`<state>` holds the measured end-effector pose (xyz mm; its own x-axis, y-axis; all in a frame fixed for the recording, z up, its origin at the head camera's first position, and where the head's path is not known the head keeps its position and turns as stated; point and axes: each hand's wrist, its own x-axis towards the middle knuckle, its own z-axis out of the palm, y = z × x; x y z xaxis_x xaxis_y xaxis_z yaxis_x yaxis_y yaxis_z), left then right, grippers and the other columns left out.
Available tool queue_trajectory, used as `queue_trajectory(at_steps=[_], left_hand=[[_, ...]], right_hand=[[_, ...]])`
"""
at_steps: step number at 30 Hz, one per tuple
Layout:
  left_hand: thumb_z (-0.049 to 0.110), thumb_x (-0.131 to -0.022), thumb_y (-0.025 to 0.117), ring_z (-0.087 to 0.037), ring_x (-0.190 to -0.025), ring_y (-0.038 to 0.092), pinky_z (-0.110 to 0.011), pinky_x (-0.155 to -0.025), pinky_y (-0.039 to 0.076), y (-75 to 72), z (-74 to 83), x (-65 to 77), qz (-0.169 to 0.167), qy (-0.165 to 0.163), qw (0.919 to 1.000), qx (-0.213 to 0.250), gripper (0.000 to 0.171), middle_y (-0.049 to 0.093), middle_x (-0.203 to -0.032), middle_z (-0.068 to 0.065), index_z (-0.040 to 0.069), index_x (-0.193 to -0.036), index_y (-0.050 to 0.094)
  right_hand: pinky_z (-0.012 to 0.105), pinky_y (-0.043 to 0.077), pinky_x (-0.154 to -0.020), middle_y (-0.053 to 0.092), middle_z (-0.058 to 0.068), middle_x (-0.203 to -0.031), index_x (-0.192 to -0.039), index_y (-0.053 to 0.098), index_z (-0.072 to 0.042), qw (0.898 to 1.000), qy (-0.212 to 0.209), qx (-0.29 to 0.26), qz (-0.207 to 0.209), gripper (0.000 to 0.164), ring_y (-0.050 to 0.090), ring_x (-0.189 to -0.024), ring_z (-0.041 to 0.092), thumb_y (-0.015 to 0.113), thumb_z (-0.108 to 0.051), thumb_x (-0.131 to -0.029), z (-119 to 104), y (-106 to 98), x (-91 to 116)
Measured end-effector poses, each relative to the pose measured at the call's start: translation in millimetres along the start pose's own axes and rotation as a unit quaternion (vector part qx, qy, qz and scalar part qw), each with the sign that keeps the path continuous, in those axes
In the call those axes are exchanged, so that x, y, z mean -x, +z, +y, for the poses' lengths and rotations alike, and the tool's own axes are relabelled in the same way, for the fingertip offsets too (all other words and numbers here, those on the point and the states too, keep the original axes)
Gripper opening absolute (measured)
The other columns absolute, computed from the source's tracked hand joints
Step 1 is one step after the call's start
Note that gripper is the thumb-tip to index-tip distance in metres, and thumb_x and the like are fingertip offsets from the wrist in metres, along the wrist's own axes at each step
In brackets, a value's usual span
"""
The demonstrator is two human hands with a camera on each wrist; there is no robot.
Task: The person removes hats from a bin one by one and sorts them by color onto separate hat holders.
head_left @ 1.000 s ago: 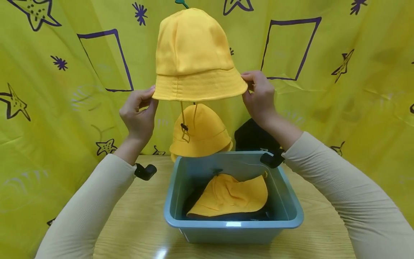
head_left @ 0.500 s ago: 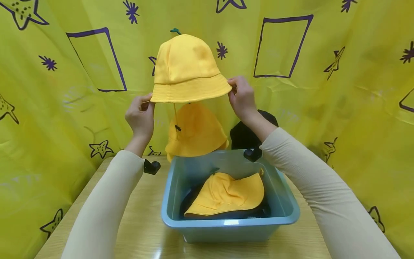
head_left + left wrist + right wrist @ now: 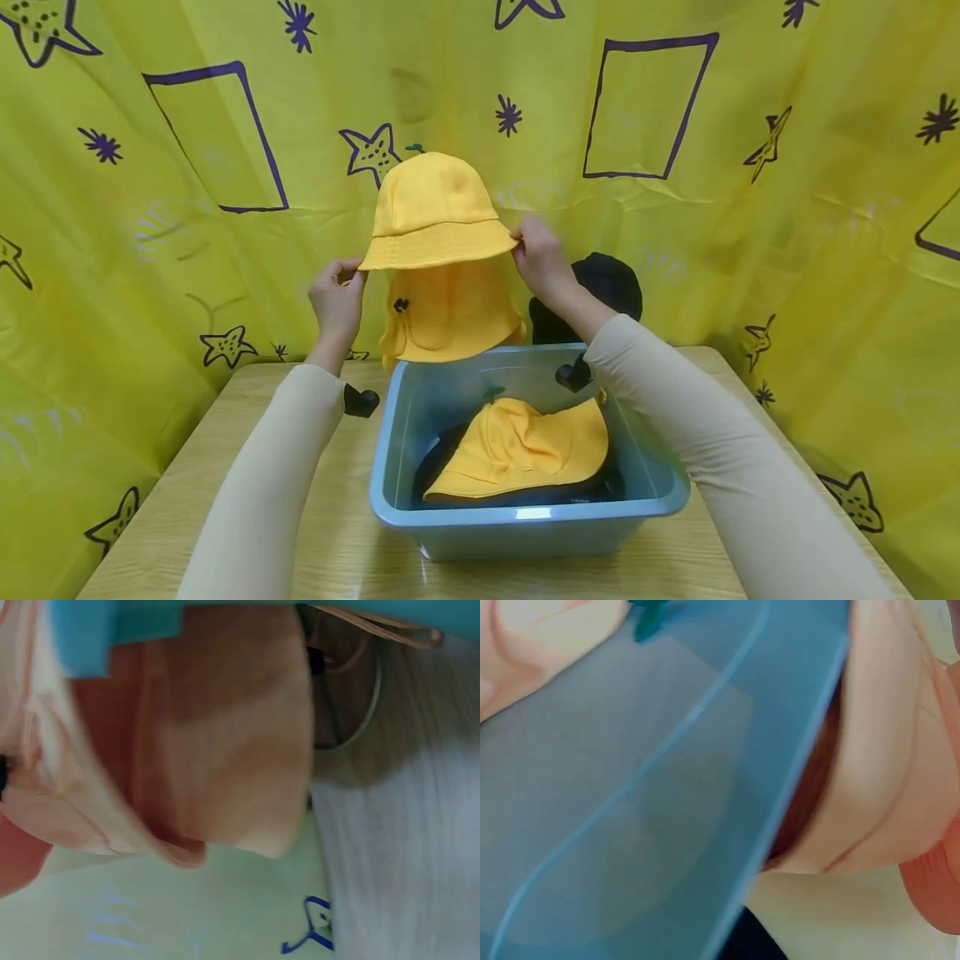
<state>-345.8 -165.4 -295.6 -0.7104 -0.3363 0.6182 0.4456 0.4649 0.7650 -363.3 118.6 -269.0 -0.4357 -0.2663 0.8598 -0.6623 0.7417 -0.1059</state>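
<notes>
Left hand and right hand pinching brim of hat at opposite sides, keeping it level over second hat behind bin.

Matt cloth hat, glossy plastic bin, smooth wood-grain tbl.

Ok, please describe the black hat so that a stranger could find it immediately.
Start at the blue-grey tub on the wooden table. Look behind its far right corner, before the yellow curtain: the black hat stands there, partly hidden by the right arm. It is the only dark hat standing there; its neighbours are yellow.
</notes>
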Motion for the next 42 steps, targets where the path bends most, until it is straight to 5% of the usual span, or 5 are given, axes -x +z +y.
queue_trajectory(at_steps=[7,17,22,36,42], left_hand=[[0.012,-0.090,0.064,-0.026,-0.094,0.067,-0.017,-0.068,0.050,-8.5,-24.7,20.1,-0.089,-0.017,0.9949,-0.045,0.018,0.071,-0.098,-0.017,0.000,-0.101,0.070],[-0.002,-0.087,0.063,-0.034,-0.090,0.068,-0.044,-0.074,0.056,-13.1,-52.6,42.5,-0.126,0.094,0.9844,-0.077,0.011,0.070,-0.101,-0.020,-0.007,-0.095,0.069],[-0.008,-0.085,0.063,-0.036,-0.095,0.066,-0.043,-0.078,0.056,-16.3,-63.3,52.1,-0.163,0.091,0.9794,-0.078,0.011,0.068,-0.103,-0.023,-0.008,-0.095,0.067],[-0.008,-0.084,0.064,-0.036,-0.086,0.068,-0.043,-0.072,0.057,-17.8,-85.5,67.0,-0.185,0.137,0.9664,-0.114,0.011,0.069,-0.099,-0.023,-0.006,-0.095,0.067],[-0.008,-0.086,0.062,-0.036,-0.089,0.066,-0.045,-0.077,0.055,-18.1,-87.6,67.5,-0.205,0.121,0.9615,-0.137,0.011,0.068,-0.098,-0.023,-0.005,-0.095,0.065]], right_hand=[[0.039,0.053,-0.064,0.056,0.019,-0.077,-0.084,0.053,0.005,0.995,0.032,0.015,-0.097,0.005,0.057,-0.069,0.032,0.052,0.009,-0.088,-1.8,1.3,21.5],[0.036,0.043,-0.048,0.045,0.008,-0.065,-0.075,0.047,-0.005,0.974,0.056,0.061,-0.213,0.018,0.049,-0.056,0.024,0.052,0.000,-0.092,-4.2,-3.2,42.8],[0.037,0.044,-0.049,0.045,0.006,-0.064,-0.073,0.045,-0.008,0.956,0.064,0.088,-0.273,0.021,0.052,-0.059,0.024,0.051,-0.001,-0.092,-3.8,0.6,51.2],[0.036,0.044,-0.051,0.052,0.006,-0.067,-0.073,0.046,-0.010,0.947,0.065,0.078,-0.304,0.022,0.054,-0.060,0.023,0.058,0.001,-0.088,-0.8,16.3,67.0],[0.036,0.045,-0.054,0.056,0.007,-0.070,-0.075,0.048,-0.010,0.941,0.068,0.070,-0.325,0.019,0.055,-0.062,0.023,0.056,0.000,-0.089,-2.7,18.0,64.8]])
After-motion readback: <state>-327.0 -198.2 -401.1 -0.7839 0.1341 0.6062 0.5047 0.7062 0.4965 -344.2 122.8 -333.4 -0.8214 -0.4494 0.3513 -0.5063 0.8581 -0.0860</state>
